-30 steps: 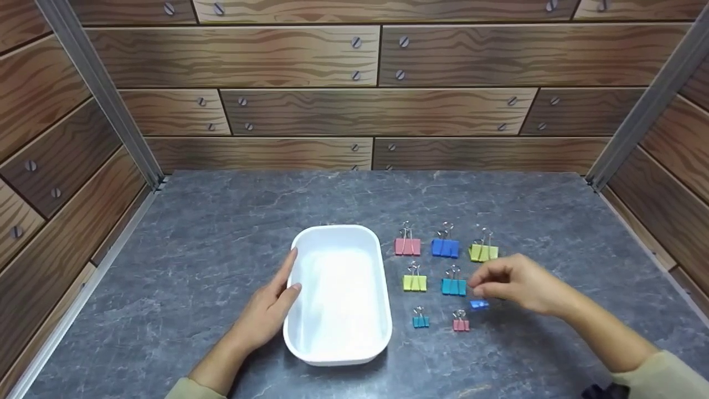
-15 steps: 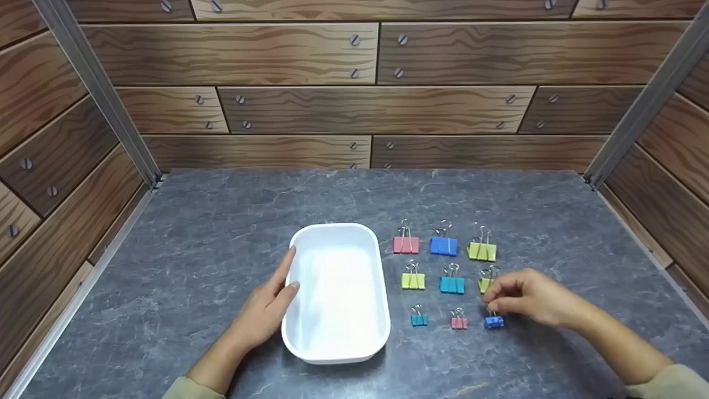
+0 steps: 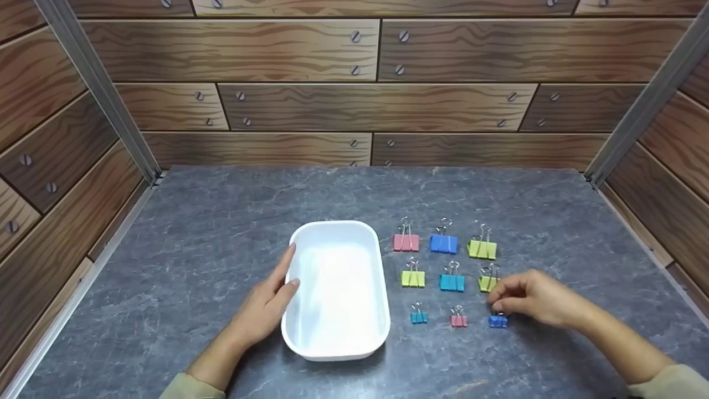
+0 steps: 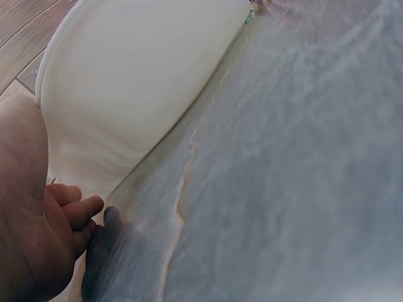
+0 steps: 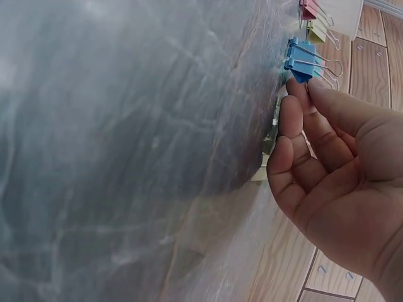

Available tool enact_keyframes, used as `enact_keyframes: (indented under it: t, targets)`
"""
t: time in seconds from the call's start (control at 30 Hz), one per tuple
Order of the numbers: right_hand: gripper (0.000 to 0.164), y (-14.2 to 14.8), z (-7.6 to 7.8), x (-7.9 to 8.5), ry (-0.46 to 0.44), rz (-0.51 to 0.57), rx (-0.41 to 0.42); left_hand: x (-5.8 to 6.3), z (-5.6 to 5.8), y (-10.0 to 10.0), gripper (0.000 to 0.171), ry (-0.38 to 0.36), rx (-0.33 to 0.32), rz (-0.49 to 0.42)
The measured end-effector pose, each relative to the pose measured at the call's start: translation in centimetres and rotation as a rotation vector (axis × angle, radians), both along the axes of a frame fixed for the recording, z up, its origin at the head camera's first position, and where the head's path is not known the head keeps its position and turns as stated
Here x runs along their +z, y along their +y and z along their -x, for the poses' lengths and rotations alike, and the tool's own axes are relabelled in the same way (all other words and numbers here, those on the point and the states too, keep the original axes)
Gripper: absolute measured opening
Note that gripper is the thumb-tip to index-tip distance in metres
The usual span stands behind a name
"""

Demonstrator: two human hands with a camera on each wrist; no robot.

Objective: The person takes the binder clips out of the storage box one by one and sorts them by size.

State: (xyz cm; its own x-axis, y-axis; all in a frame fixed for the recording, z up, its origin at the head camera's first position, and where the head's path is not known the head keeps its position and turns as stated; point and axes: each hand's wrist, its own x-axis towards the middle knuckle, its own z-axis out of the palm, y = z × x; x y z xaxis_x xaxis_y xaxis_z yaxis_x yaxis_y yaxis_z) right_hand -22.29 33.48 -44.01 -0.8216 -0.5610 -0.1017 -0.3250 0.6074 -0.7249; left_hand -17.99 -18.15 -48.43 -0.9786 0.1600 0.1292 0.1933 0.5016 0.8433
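Observation:
In the head view a white plastic tray (image 3: 335,346) stands left of several binder clips. My left hand (image 3: 263,310) holds its left side, thumb tip over the rim and index finger along the outside; in the left wrist view the other fingers (image 4: 82,211) bend beside the tray wall (image 4: 145,69). My right hand (image 3: 537,299) pinches a small blue binder clip (image 3: 498,321) at its handle end, thumb against index finger. The right wrist view shows this blue clip at the fingertips, its body towards the tabletop. The yellow-green clip (image 3: 487,284) just behind is partly covered by the hand.
Three rows of clips run back from the front: teal (image 3: 419,317) and pink (image 3: 458,321), then yellow (image 3: 413,279) and teal (image 3: 452,282), then larger pink (image 3: 406,243), blue (image 3: 443,244) and yellow-green (image 3: 482,249). Wood-patterned walls (image 3: 299,108) enclose the dark marbled tabletop (image 3: 221,233).
My right hand has moved right and towards me, bringing the blue clip to the right end of the front row. It now stands upright. The left hand and tray stay put.

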Motion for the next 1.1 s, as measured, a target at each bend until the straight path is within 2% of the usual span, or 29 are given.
enact_keyframes:
  t: [0.5,0.73,0.93,1.1]
  targets:
    - [0.008,0.4,-0.3,0.2,0.043,-0.007,-0.030,0.1,0.3,0.2,0.063,0.000,-0.023,-0.015]
    - [0.012,0.3,-0.3,0.7,0.036,-0.024,-0.060,0.1,0.5,0.1,0.063,0.015,-0.036,-0.015]
    - [0.016,0.2,-0.1,1.2,0.030,0.003,-0.084,0.1,0.8,0.1,0.065,0.004,-0.039,-0.037]
    - [0.021,0.1,0.0,2.1,0.062,0.010,-0.109,0.7,1.1,0.0,0.067,-0.014,-0.049,-0.066]
